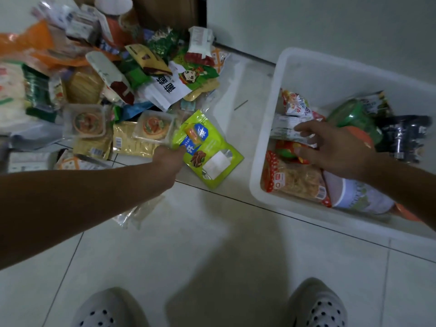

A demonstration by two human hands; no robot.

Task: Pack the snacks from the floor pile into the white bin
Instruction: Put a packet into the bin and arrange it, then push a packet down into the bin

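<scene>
On the floor [212, 232], green pouch [210, 152], left hand [168, 160] gripping its edge

Left hand [168, 156] grips lime-green pouch [213, 153] at snack pile [94, 79] edge — right hand [339, 149], fingers spread, over packets [297, 182] in white bin [258, 185].

Snack pile [94, 86] upper left on floor tiles [212, 244]; cardboard box [165, 10] behind pile, top centre; bin [265, 128] at right (packets [297, 182] inside); pouch [212, 152] between them, mid-frame; shoes [108, 308] bottom edge.
</scene>
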